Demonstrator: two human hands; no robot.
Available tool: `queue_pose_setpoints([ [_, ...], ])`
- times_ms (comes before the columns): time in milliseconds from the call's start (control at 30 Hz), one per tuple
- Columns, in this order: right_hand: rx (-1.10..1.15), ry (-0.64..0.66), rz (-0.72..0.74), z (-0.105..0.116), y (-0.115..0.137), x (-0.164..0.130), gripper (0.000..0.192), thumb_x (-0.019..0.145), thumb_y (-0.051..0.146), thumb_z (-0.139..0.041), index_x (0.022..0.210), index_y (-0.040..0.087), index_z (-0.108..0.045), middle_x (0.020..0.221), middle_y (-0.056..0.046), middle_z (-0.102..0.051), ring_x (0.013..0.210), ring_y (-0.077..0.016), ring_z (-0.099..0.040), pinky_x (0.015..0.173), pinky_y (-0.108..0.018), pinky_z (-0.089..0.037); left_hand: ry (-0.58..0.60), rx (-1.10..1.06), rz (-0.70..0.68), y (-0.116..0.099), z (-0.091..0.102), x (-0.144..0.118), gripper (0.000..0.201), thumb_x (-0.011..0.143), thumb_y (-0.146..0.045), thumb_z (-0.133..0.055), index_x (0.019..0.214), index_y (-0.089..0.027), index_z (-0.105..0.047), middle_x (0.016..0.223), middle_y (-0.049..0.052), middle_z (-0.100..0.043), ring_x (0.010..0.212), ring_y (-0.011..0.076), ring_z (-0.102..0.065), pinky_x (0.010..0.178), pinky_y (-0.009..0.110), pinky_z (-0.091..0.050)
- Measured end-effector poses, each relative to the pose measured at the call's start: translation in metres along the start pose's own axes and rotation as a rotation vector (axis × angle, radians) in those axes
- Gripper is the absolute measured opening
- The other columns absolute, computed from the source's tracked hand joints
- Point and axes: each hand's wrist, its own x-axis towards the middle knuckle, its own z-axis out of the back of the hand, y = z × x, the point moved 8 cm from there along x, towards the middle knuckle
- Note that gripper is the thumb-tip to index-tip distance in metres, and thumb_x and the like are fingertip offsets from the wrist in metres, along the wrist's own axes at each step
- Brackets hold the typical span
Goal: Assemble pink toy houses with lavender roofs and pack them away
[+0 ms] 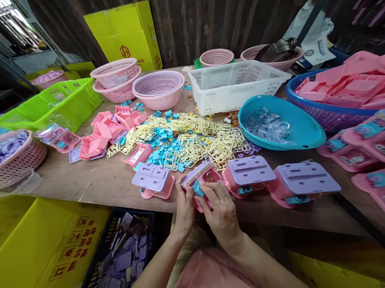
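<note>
Pink toy house (203,178) with a lilac roof sits at the near table (93,185) edge, between finished houses (154,181). Left hand (184,209) grips its left side, fingers closed around it. Right hand (221,211) covers the front, fingers curled, pressing a small blue piece (198,189) against the house.

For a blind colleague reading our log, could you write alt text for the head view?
Both hands, left hand and right hand, hold a small pink plastic toy house at the edge of a wooden table. Finished lilac-roofed toy houses flank it; cream plastic part frames lie behind.
</note>
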Motion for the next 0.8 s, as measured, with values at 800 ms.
queue_pose_setpoints([
  [800,-0.031,-0.133,0.056,0.006,0.000,-0.008,0.017,0.083,0.013,-0.057,0.099,0.017,-0.058,0.090,-0.010,-0.063,0.085,-0.0213,-0.059,0.077,-0.039,-0.053,0.039,0.051,0.009,-0.004,-0.005,0.002,0.039,0.090,-0.053,-0.032,0.113,-0.022,-0.037,0.106,0.005,-0.051,0.094,0.0155,-0.051,0.090,0.032,-0.040],
])
